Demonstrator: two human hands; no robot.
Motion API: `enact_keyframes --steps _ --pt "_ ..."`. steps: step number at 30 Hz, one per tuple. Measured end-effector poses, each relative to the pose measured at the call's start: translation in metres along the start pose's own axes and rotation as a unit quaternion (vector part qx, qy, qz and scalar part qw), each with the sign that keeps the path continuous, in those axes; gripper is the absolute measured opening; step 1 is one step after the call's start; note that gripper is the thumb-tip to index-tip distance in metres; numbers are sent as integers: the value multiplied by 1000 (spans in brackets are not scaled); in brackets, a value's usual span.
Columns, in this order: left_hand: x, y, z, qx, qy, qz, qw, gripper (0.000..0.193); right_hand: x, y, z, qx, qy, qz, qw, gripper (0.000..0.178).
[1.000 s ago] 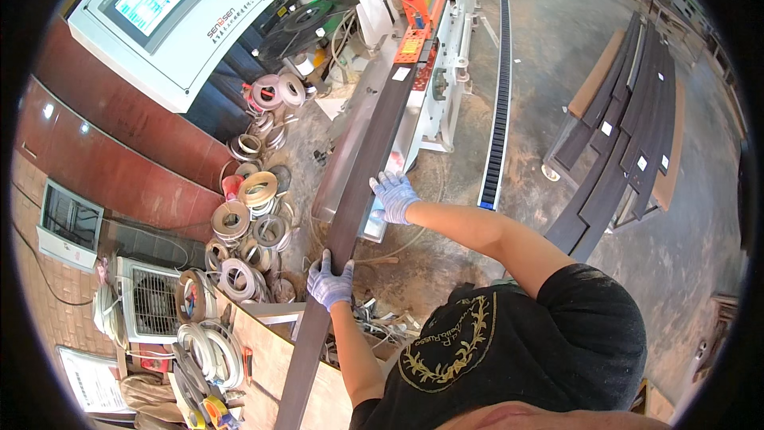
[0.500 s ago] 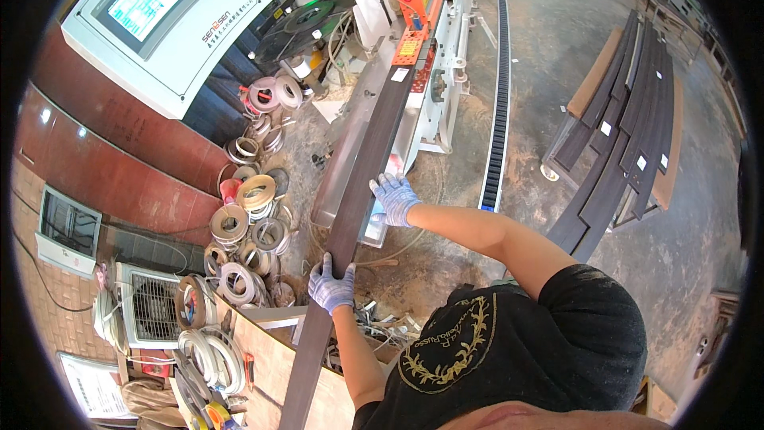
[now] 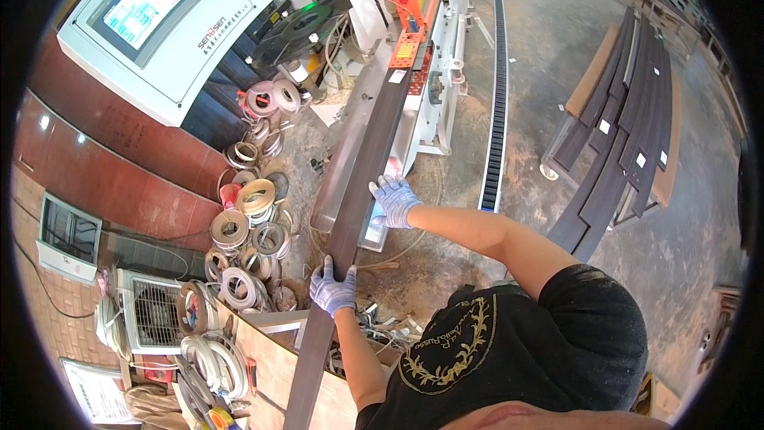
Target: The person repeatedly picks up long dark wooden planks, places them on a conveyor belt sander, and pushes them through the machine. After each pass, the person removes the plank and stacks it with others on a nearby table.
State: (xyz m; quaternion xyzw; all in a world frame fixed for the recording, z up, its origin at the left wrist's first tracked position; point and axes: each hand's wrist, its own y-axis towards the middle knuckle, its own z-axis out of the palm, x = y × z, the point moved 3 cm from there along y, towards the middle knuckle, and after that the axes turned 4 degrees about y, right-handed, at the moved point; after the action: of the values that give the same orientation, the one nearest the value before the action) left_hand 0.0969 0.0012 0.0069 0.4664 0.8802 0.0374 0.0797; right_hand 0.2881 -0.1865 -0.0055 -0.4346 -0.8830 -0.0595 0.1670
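- Head view: my left hand (image 3: 333, 288) is clamped over the edge of the long dark panel (image 3: 362, 183), fingers curled on top, near its lower end.
- My right hand (image 3: 395, 199) lies flat and spread against the panel's right edge, further up.
- The panel runs along the machine bed (image 3: 439, 87) toward the orange guide (image 3: 412, 1) — if my push goes uneven, I judge it could skew and jam.
- Edge-banding rolls (image 3: 243, 227) crowd the floor to my left — a trip risk, I reckon.
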Motion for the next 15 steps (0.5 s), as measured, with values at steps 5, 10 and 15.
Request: enact_keyframes --steps 5,10,15 --pt "-2 0 -2 -4 1 2 1000 71 -1 1 -1 6 -4 -2 1000 92" --pt "-4 0 -3 -9 6 2 1000 71 -3 3 0 11 -4 -1 1000 92" --pt "-10 -1 -10 -13 23 -2 1000 71 -2 1 -6 24 -7 0 1000 92"
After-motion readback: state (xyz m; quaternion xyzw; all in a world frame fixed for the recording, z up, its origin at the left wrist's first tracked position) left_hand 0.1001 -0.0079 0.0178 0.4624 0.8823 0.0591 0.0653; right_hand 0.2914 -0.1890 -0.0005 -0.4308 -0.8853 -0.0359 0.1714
